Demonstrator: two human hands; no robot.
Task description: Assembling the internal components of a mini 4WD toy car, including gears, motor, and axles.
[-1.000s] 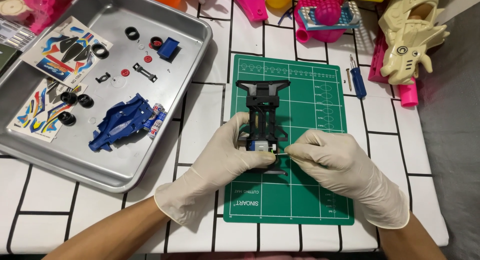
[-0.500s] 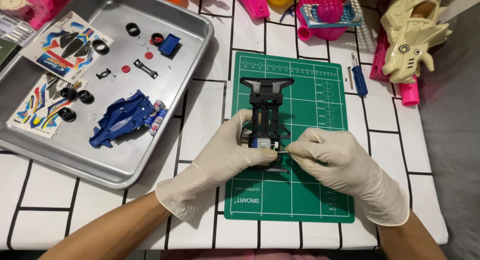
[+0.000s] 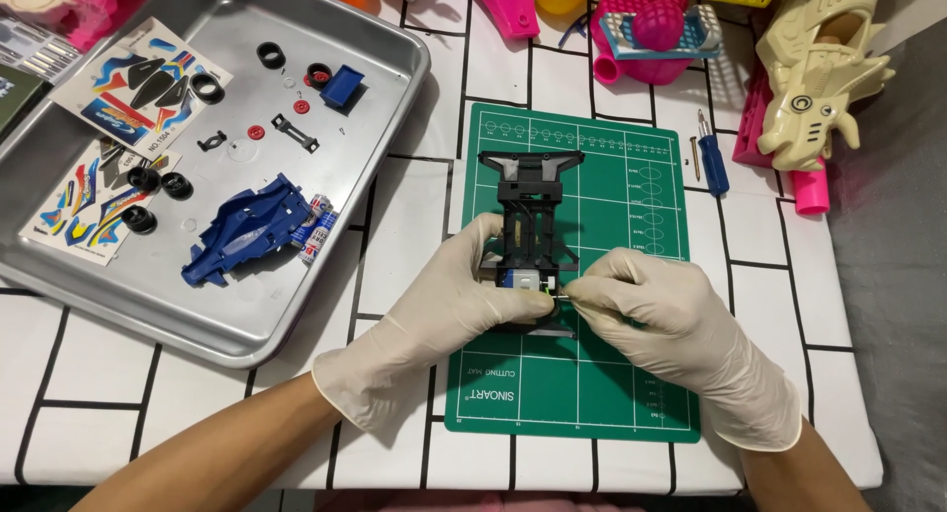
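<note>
black car chassis (image 3: 528, 211) on the green mat (image 3: 631, 394) has barely shifted; left hand (image 3: 434, 320) steadies it, right-hand fingers (image 3: 592, 293) still pinch a small part at its motor

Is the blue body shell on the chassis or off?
Off: blue body shell lies in the metal tray, apart from the black chassis on the mat.

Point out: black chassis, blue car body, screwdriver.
black chassis (image 3: 530, 177): head view, on its front bumper, on the green mat.
blue car body (image 3: 247, 228): head view, on its middle, lying in the metal tray.
screwdriver (image 3: 712, 165): head view, on its blue handle, right of the mat.
</note>
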